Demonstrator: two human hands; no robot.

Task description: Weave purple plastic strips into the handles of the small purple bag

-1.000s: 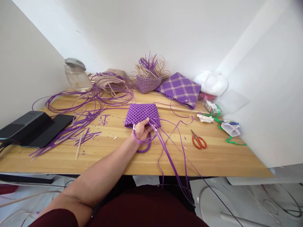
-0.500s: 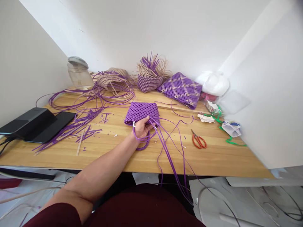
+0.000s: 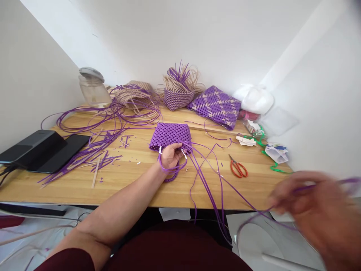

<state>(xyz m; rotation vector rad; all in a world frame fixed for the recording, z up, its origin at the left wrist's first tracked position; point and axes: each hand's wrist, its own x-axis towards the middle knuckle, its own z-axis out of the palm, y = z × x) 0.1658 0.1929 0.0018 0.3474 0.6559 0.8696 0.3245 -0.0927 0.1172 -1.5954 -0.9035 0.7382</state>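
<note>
My left hand [image 3: 171, 156] is closed on the near edge of a small purple woven bag [image 3: 170, 134], thumb on top and palm up. Purple loop handles [image 3: 170, 178] hang around that hand, with white bands where they meet the bag. From beside the thumb, several long purple strips [image 3: 203, 184] run down over the table's front edge. At the far right, my right hand [image 3: 313, 205] is smeared by motion. Its fingers look curled around a purple plastic strip [image 3: 244, 196], which stretches back toward the bag.
Orange-handled scissors [image 3: 238, 168] lie right of the bag. Behind stand a larger purple-and-beige woven piece [image 3: 216, 107], a half-woven basket [image 3: 178, 99] and a lidded jar [image 3: 93, 89]. Coiled purple strips [image 3: 113, 113], cut scraps [image 3: 105, 161] and a black device [image 3: 32, 148] occupy the left.
My right hand has come into view at the far right, drawing a purple strip outward. My left hand keeps hold of the bag, almost unmoved.
</note>
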